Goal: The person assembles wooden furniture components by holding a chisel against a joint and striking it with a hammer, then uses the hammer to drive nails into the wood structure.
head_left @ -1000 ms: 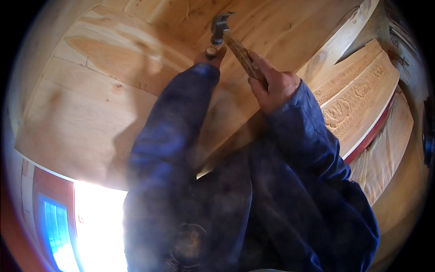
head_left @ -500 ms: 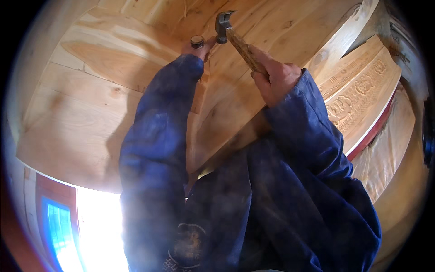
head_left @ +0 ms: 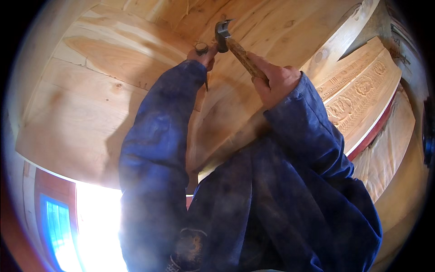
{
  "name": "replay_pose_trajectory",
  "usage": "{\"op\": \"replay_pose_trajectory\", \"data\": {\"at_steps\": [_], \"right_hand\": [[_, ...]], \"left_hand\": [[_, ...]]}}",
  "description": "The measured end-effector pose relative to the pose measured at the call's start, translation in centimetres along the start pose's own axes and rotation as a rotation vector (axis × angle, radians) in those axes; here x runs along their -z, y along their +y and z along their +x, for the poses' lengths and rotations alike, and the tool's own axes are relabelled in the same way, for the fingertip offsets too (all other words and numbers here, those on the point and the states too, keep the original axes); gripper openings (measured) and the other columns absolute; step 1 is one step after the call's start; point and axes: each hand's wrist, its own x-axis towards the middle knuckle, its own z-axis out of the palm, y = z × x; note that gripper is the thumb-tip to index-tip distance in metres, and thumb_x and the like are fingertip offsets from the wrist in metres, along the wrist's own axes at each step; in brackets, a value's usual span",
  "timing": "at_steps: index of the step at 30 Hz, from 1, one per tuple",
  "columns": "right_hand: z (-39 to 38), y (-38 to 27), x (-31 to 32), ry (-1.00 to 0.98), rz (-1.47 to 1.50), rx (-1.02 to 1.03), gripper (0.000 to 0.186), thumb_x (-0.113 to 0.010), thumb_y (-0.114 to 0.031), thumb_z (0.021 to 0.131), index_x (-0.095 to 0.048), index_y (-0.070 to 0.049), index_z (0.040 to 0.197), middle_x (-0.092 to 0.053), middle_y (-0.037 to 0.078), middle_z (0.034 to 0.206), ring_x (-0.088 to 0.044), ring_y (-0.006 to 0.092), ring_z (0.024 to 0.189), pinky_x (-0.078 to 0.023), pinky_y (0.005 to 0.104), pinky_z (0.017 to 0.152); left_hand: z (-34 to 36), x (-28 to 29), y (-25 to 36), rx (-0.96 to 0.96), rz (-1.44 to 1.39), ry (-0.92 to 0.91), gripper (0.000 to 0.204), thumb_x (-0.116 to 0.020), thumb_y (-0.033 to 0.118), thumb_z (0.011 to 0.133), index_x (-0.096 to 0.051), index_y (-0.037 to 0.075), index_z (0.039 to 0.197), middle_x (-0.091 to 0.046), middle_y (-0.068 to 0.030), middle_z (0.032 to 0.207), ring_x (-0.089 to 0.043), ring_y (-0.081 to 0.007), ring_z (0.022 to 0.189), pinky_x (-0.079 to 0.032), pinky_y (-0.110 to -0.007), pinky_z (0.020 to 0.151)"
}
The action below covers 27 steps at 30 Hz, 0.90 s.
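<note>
My right hand (head_left: 278, 84) is closed round the wooden handle of a claw hammer (head_left: 245, 56). Its dark metal head overlaps the edge of my left hand (head_left: 207, 57) in the view; whether they touch I cannot tell. In my left fist is a chisel (head_left: 201, 47), its round handle end facing up with a ring round it. A narrow dark blade shows below the fist, pointing down to the wood. Both hands are over a large pale wooden panel (head_left: 244, 97), near a seam where boards meet. My left sleeve hides part of that seam.
Broad wooden boards (head_left: 77, 109) spread to the left. A wooden beam (head_left: 337, 41) runs along the right, beside a carved panel with floral relief (head_left: 351, 95). Beyond it lies a plastic-wrapped board (head_left: 385, 145). Bright light enters at the lower left, next to a blue-paned window (head_left: 61, 229).
My left hand and the chisel have shifted slightly down and right, and the blade now shows below the fist. The hammer head sits a little lower, closer to that hand.
</note>
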Motion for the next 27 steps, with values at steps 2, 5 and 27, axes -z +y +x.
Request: {"op": "replay_pose_trajectory", "data": {"at_steps": [2,5,27], "right_hand": [[-0.4,0.0,0.1,0.012,0.009,0.009,0.046,-0.062,-0.011,0.081,-0.063,-0.01,0.127,-0.068,0.02,0.078,-0.069,0.036,0.076,-0.056,0.0417,0.072],[-1.1,0.4,0.1,0.03,0.018,0.025,0.047,-0.062,-0.012,0.081,-0.063,-0.01,0.128,-0.067,0.02,0.077,-0.069,0.0363,0.075,-0.056,0.0421,0.071],[-2.0,-0.5,3.3,0.126,0.152,-0.007,0.051,-0.065,-0.016,0.085,-0.059,-0.015,0.136,-0.07,0.015,0.077,-0.07,0.0253,0.069,-0.056,0.0332,0.069]], "left_hand": [[-0.2,0.2,0.2,0.017,0.001,-0.008,0.038,-0.067,0.031,0.094,-0.046,0.013,0.068,-0.043,-0.0022,0.054,-0.039,-0.0142,0.042,-0.026,-0.031,0.042],[-0.7,0.3,0.0,-0.016,0.041,-0.053,0.037,-0.068,0.03,0.093,-0.048,0.013,0.068,-0.043,-0.0013,0.054,-0.038,-0.0135,0.042,-0.025,-0.031,0.042],[-1.9,-0.9,-0.1,0.001,0.194,-0.092,0.036,-0.078,0.029,0.086,-0.051,0.015,0.067,-0.047,0.0026,0.056,-0.04,-0.0105,0.045,-0.028,-0.029,0.043]]}}
